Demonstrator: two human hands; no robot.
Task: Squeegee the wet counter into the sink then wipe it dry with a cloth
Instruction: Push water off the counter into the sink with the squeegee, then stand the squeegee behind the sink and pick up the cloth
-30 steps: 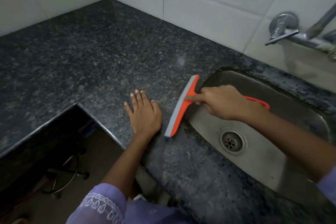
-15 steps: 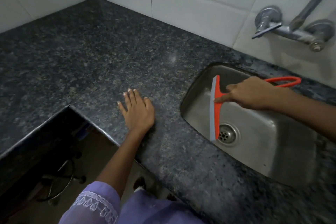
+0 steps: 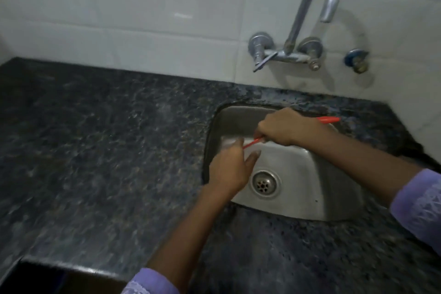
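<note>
My right hand [image 3: 286, 126] grips the orange squeegee [image 3: 328, 120] over the steel sink [image 3: 310, 174]. The handle's end sticks out behind my wrist, and a strip of orange shows in front of my fingers; the blade is mostly hidden. My left hand [image 3: 230, 167] is over the sink's left side, fingers curled at the blade end of the squeegee; whether it grips the blade I cannot tell. The dark speckled granite counter [image 3: 107, 150] spreads to the left and in front of the sink. No cloth is in view.
A curved chrome tap [image 3: 310, 19] with two valves is fixed to the white tiled wall [image 3: 167, 31] above the sink. A small blue valve [image 3: 355, 59] sits to its right. The drain [image 3: 263, 184] lies near my left hand. The counter's front edge has a cut-out at bottom left.
My left hand lifted off the counter and moved right to the squeegee's blade end over the sink. The squeegee turned in my right hand. The view swung right and up toward the tap.
</note>
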